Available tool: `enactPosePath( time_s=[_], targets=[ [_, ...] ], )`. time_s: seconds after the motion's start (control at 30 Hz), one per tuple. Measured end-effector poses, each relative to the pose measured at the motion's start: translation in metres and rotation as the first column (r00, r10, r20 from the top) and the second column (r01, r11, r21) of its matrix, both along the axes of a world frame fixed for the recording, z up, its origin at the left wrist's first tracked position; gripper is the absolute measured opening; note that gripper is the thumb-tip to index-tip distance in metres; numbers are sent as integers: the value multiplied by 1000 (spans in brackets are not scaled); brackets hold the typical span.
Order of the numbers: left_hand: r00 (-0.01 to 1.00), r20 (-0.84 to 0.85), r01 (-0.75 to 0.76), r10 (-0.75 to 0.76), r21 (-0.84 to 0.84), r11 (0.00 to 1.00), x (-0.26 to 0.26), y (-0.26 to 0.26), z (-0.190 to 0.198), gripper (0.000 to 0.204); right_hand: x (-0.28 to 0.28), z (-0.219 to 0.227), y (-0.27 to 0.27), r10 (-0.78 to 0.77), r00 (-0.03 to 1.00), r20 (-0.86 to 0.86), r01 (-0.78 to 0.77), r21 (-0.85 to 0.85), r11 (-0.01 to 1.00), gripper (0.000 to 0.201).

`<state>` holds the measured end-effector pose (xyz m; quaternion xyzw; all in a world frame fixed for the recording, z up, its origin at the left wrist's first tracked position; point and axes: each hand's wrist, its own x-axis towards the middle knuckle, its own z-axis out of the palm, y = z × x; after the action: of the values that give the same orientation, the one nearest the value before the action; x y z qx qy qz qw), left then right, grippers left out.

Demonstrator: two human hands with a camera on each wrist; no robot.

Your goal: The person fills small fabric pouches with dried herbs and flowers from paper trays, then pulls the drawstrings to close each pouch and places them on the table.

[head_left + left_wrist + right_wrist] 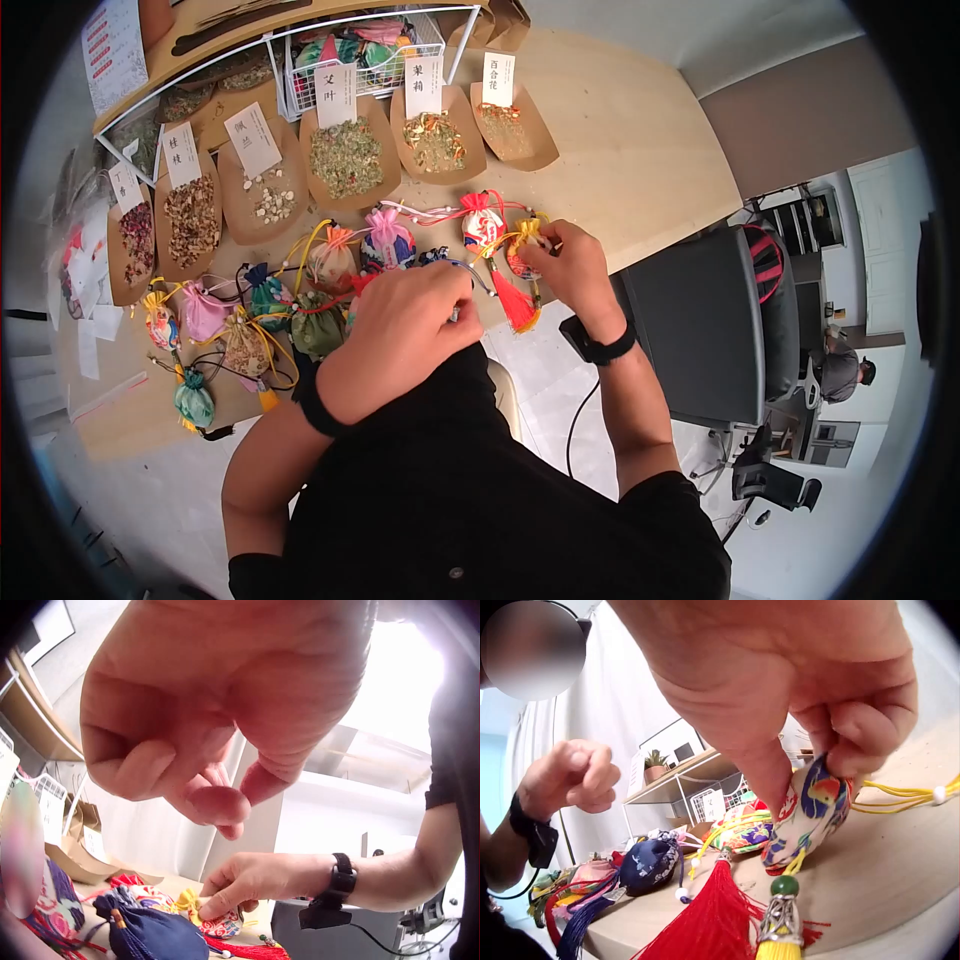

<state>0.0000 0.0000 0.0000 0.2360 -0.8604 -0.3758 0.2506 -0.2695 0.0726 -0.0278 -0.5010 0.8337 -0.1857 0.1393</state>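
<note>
My right hand (pixel 572 275) pinches a small patterned pouch (pixel 814 814) with a yellow top between thumb and fingers, at the right end of the row of pouches. From its bottom hang a green bead (pixel 784 886) and a yellow tassel. Beside it lies a pouch with a red top (pixel 483 228) and a red tassel (pixel 513 300). My left hand (pixel 405 330) is raised above the pouches with its fingers curled and nothing in them. Below it in the left wrist view lies a navy pouch (pixel 156 931).
Paper trays of dried herbs with labels, one tray (pixel 530 140) at the right end, line the back. A white wire basket (pixel 300 85) stands behind them. More pouches (pixel 320 325) and cords spread leftwards. A dark chair (pixel 690 330) stands right; a person (pixel 842 370) is far off.
</note>
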Motion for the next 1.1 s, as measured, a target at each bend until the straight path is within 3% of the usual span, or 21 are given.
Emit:
enactPosePath(
  time_s=[0.07, 0.17, 0.3, 0.4, 0.5, 0.63, 0.67, 0.8, 0.93, 1.1],
  targets=[
    [998, -58, -7, 17, 176, 984, -9, -5, -2, 14, 13, 7, 8, 21, 998, -60, -31, -170, 985, 31],
    [997, -69, -5, 31, 344, 939, -29, -17, 0, 15, 39, 28, 21, 64, 997, 53, -39, -381, 924, 27],
    [970, -239, 157, -33, 522, 838, -49, -20, -2, 18, 59, 46, 37, 202, 975, 95, -128, -506, 853, 29],
    [943, -305, 309, -133, 656, 689, -43, -25, 6, 18, 64, 45, 40, 263, 947, 184, -119, -560, 820, 29],
    [941, -331, 310, -74, 752, 582, -37, -18, 2, 24, 69, 45, 41, 341, 894, 290, -130, -561, 818, 29],
    [961, -277, 206, -13, 680, 704, -20, -11, 8, 20, 77, 52, 43, 390, 775, 497, -83, -532, 843, 29],
    [963, -269, 164, 34, 679, 716, -17, -7, 8, 21, 80, 55, 47, 277, 696, 662, 64, -442, 895, 23],
    [949, -282, 62, 140, 604, 794, -10, 14, 10, 25, 81, 53, 42, 277, 723, 633, 77, -472, 878, 14],
    [917, -331, 2, 222, 562, 827, -8, 20, 7, 26, 95, 74, 45, 199, 597, 778, 69, -296, 953, 12],
    [875, -373, -50, 307, 563, 825, -6, 29, 9, 29, 100, 69, 45, 235, 630, 740, 3, -305, 952, 9]
  ],
)
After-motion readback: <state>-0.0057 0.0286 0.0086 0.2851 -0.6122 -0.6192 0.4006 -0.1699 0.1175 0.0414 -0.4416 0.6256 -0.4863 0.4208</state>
